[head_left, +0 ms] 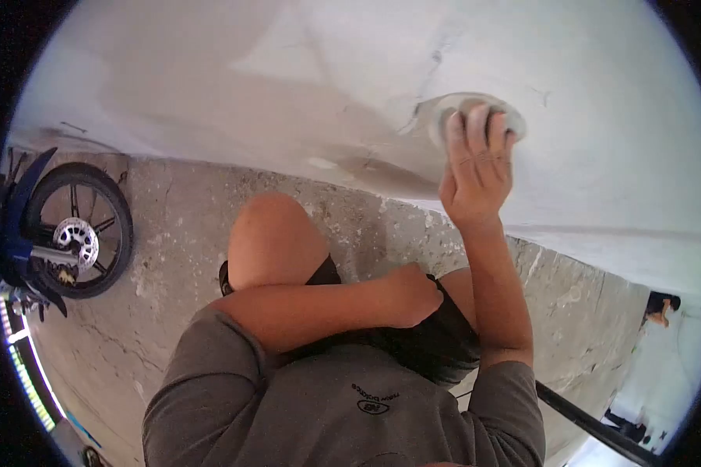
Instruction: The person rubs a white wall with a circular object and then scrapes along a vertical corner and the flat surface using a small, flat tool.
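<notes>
My right hand [479,167] reaches up to the pale wall [288,93]. Its fingers are bent over a round, pale disc-shaped pad [442,124] that lies against the wall. Motion blurs the pad's edge, and its kind is not clear. Thin cracks and a bare grey patch mark the wall surface around it. My left forearm lies across my lap. At its end, my left hand [414,296] is closed in a fist over the dark shorts [436,342]. The inside of that fist is hidden.
A motorcycle's front wheel [78,229] stands at the left, near the wall. The worn, stained concrete floor [179,233] runs along the wall's foot. A dark bar [592,424] slants across the lower right. Another person [662,307] is far off at the right edge.
</notes>
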`<state>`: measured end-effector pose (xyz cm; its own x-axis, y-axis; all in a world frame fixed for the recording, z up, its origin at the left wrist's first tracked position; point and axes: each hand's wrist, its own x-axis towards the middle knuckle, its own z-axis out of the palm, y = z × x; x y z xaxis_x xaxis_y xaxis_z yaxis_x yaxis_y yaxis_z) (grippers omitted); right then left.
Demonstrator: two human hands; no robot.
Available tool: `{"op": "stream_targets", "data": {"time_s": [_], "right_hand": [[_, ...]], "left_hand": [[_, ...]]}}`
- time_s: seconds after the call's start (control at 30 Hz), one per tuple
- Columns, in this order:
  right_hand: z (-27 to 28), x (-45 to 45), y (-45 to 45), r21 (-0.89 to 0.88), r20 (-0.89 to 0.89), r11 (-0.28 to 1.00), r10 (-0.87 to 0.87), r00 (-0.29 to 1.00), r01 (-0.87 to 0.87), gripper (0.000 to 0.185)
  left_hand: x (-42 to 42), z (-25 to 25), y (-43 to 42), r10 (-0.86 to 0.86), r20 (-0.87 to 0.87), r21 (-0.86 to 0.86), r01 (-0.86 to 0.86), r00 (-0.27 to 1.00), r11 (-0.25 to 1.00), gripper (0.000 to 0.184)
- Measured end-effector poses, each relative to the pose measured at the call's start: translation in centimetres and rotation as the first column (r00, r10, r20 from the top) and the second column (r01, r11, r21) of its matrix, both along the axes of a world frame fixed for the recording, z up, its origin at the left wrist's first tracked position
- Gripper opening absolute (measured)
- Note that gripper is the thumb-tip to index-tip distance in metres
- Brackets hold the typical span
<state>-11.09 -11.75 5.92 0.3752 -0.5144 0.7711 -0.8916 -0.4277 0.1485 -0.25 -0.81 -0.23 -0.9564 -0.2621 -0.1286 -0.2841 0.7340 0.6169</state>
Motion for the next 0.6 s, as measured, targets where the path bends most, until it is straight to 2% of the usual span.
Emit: {"op": "stream_targets", "data": {"time_s": [0.03, 0.1, 0.27, 0.33, 0.43, 0.6], "right_hand": [[-1.3, 0.3, 0.1, -0.001, 0.001, 1.0, 0.011, 1.0, -0.011, 0.034], [-4.0, 0.5, 0.0, 0.15, -0.149, 0.982, 0.134, 0.98, -0.111, 0.036], [-5.8, 2.5, -0.2, 0.251, -0.218, 0.947, 0.255, 0.942, -0.198, 0.039], [-6.3, 2.8, -0.1, 0.309, -0.237, 0.93, 0.28, 0.93, -0.201, 0.041], [-7.6, 2.8, 0.1, 0.405, -0.301, 0.898, 0.307, 0.903, -0.17, 0.044], [-9.4, 1.4, 0.3, 0.505, -0.371, 0.852, 0.359, 0.856, -0.138, 0.045]], "left_hand": [[0.0, -0.1, 0.2, -0.029, 0.001, -0.026, 0.029, 1.0, 0.999, 0.019], [0.0, -0.2, 0.6, -0.001, -0.005, -0.04, 0.001, 1.0, 0.999, 0.018], [0.1, -0.8, 0.5, 0.026, -0.063, -0.039, -0.029, 0.998, 0.999, 0.016], [0.4, -0.4, 0.2, -0.032, -0.049, -0.065, 0.029, 0.998, 0.997, 0.018], [0.5, -0.4, 0.7, 0.041, -0.057, -0.069, -0.045, 0.998, 0.997, 0.017], [0.8, -0.1, 0.4, 0.034, -0.047, -0.033, -0.036, 0.998, 0.999, 0.019]]}}
